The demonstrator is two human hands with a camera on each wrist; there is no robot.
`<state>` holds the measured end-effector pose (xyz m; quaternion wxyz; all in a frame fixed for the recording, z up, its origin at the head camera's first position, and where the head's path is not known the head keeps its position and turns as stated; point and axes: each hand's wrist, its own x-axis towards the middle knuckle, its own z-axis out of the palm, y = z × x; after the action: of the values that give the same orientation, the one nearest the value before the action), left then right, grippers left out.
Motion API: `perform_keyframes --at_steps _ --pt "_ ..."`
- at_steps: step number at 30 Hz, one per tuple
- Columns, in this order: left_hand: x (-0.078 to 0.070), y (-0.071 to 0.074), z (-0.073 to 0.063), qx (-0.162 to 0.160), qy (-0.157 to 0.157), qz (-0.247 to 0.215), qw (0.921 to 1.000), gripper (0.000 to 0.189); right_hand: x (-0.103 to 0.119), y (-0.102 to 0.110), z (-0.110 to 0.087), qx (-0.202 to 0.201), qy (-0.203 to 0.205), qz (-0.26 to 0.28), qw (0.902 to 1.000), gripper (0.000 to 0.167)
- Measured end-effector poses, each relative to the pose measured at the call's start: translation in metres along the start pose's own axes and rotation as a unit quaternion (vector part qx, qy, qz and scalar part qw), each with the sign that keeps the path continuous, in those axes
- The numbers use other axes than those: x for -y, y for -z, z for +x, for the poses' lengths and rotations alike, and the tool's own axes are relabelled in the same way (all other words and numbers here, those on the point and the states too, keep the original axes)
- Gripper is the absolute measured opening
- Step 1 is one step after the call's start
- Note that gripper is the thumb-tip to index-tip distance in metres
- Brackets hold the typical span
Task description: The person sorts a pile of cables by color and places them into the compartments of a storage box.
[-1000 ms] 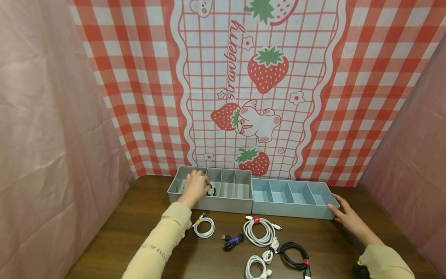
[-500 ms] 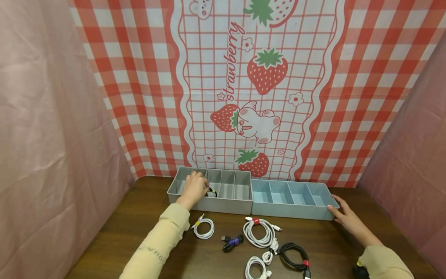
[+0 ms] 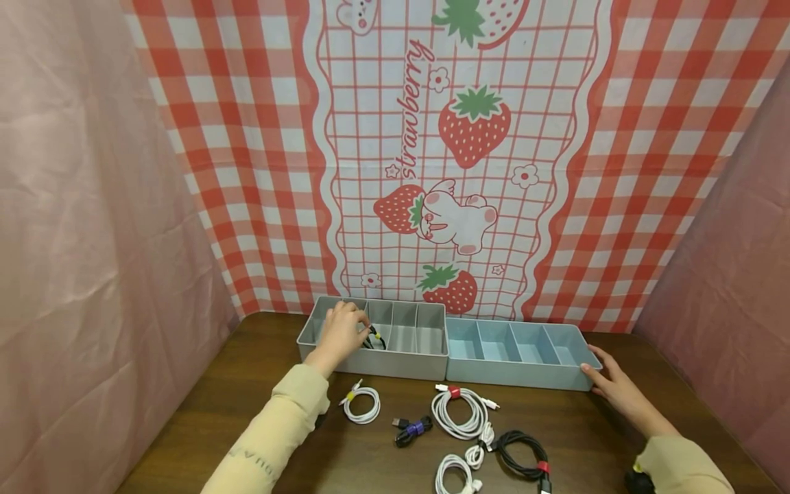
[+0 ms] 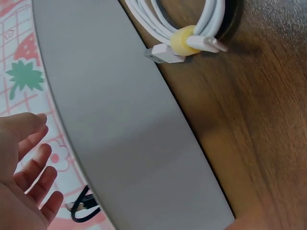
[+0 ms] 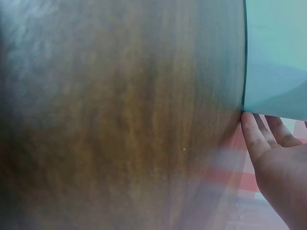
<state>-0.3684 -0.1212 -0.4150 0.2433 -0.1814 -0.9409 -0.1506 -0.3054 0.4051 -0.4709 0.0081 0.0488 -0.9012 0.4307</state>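
Observation:
In the head view my left hand [image 3: 342, 333] is over the left part of the grey divided box [image 3: 373, 363]. A coiled black cable with a yellow tie [image 3: 378, 337] shows just right of its fingertips, inside the box. The left wrist view shows this hand [image 4: 21, 177] with loosely bent, spread fingers and nothing between them. A loop of black cable [image 4: 85, 206] rises past the box rim below its little finger. My right hand [image 3: 611, 381] rests against the right end of the light blue divided box [image 3: 518, 372]. Its fingertips touch the blue wall in the right wrist view.
On the wooden table [image 3: 216, 412] lie a white cable with a yellow tie [image 3: 363, 406], a black cable with a purple tie [image 3: 412, 431], a white cable with a red tie [image 3: 463, 415], more white cables and a black cable with a red tie [image 3: 524, 466].
My left hand has drawn slightly back and left. The yellow-tied black cable has shifted a little to the right and now tilts in the grey box. The right hand stays put.

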Motion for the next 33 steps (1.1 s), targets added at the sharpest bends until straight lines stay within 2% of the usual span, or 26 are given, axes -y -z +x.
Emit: perform_keyframes --at_steps 16,25,33 --pt "-0.016 0.024 -0.009 -0.009 0.002 -0.048 0.9988 0.018 -0.001 -0.001 0.0 0.009 -0.006 0.0 0.9999 0.069" --pt "-0.028 0.034 -0.015 -0.025 -0.001 -0.065 0.9976 0.017 0.0 -0.001 -0.001 0.008 -0.006 -0.003 0.9999 0.068" --pt "-0.038 0.045 -0.022 -0.038 -0.018 -0.08 0.9959 0.019 0.002 0.0 -0.002 0.006 -0.001 0.0 1.0 0.068"
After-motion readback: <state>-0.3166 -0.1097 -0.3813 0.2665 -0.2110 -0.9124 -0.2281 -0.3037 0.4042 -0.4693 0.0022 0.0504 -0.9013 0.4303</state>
